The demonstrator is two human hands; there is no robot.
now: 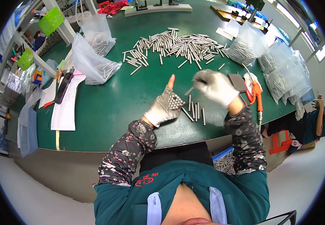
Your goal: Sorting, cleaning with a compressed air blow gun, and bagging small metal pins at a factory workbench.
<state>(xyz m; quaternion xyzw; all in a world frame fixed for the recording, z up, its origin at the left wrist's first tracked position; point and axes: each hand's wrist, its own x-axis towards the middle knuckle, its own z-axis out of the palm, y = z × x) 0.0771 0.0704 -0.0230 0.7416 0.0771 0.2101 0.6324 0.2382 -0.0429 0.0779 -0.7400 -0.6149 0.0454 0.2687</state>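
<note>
At frame centre, the gloved left hand (pixel 165 107) clutches a bundle of short silver metal rods (pixel 175 102), ends showing. The blurred gloved right hand (pixel 215 87) pinches one rod (pixel 190 90). Five loose rods (pixel 195 112) lie on the green table (pixel 106 101) between both hands.

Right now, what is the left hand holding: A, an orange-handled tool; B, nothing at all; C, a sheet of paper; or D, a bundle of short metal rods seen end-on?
D: the gloved left hand is closed around a bundle of metal rods, their round ends showing beside the palm.
</note>
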